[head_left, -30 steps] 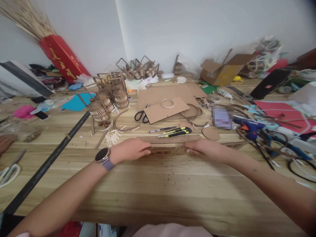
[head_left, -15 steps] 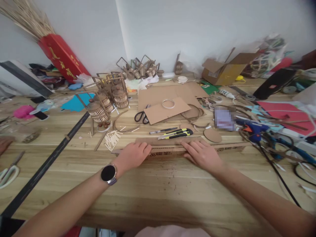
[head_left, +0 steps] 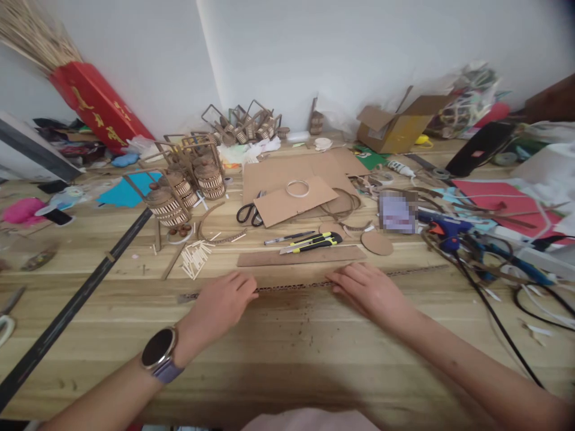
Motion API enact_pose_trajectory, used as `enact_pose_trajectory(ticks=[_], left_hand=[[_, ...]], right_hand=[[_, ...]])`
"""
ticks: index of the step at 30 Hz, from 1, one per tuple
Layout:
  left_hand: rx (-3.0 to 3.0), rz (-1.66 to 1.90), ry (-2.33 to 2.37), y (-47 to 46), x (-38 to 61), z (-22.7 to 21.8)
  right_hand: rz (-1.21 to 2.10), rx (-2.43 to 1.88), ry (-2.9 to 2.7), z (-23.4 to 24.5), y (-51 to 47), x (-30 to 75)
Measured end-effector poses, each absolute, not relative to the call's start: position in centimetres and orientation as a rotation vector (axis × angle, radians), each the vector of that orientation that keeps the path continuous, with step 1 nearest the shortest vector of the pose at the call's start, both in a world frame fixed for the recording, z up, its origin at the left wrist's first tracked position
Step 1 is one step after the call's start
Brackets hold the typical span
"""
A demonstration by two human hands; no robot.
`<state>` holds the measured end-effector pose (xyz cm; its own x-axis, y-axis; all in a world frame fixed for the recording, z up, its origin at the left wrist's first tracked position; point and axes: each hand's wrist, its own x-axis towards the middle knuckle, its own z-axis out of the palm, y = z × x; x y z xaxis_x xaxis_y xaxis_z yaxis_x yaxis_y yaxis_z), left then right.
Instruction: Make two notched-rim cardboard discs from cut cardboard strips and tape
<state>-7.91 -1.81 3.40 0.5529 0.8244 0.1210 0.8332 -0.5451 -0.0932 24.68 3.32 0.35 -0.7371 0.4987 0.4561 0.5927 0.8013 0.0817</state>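
Observation:
A long cardboard strip (head_left: 291, 287) is held edge-on to me above the wooden table, its corrugated edge showing. My left hand (head_left: 228, 298), with a watch on the wrist, is closed on its left part. Fingers of my right hand (head_left: 366, 288) pinch it right of the middle. The strip's thin ends reach out past both hands. Just beyond it lies a flat, shorter cardboard strip (head_left: 300, 256), touched by neither hand. Two yellow-and-black utility knives (head_left: 317, 242) and a pen (head_left: 288, 238) rest behind that.
Small pale sticks (head_left: 196, 257) and lidded miniature baskets (head_left: 166, 206) stand left. Black-handled scissors (head_left: 251, 214) lie by a cardboard sheet (head_left: 296, 202) bearing a white ring (head_left: 297, 188). At right are a cardboard disc (head_left: 377, 242) and a blue glue gun (head_left: 449, 232) with its cord.
The long strip has come nearer to me and turned from its printed face to its corrugated edge. Both hands moved with it, uncovering the short strip behind. The view shifted slightly right.

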Motion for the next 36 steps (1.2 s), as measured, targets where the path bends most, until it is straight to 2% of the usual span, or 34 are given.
enact_pose_trajectory(ticks=[5,12,19,23,29,36], left_hand=[[-2.608,-0.283,-1.268,-3.1,-10.8,1.6],[-2.504,-0.265,-1.183,-4.6,-13.9,-0.8],[-2.501,-0.181,-1.163,-5.9,-15.3,-3.8],[-2.56,-0.206,-1.255,-6.3,-15.2,-4.7],[-2.651,-0.379,-1.331,-6.2,-14.7,-4.1],[-2.667,-0.341,-1.408,-6.2,-14.0,-3.3]], right_hand=[[-0.301,-0.876,-2.649,0.7,3.3,30.4],[-0.701,-0.922,-2.726,0.3,2.1,35.0],[-0.388,-1.007,-2.788,-2.1,1.2,34.5],[-0.27,-0.969,-2.824,-1.4,1.6,34.6],[-0.12,-1.092,-2.785,1.4,5.0,30.3],[-0.086,-1.215,-2.742,1.4,12.4,23.0]])
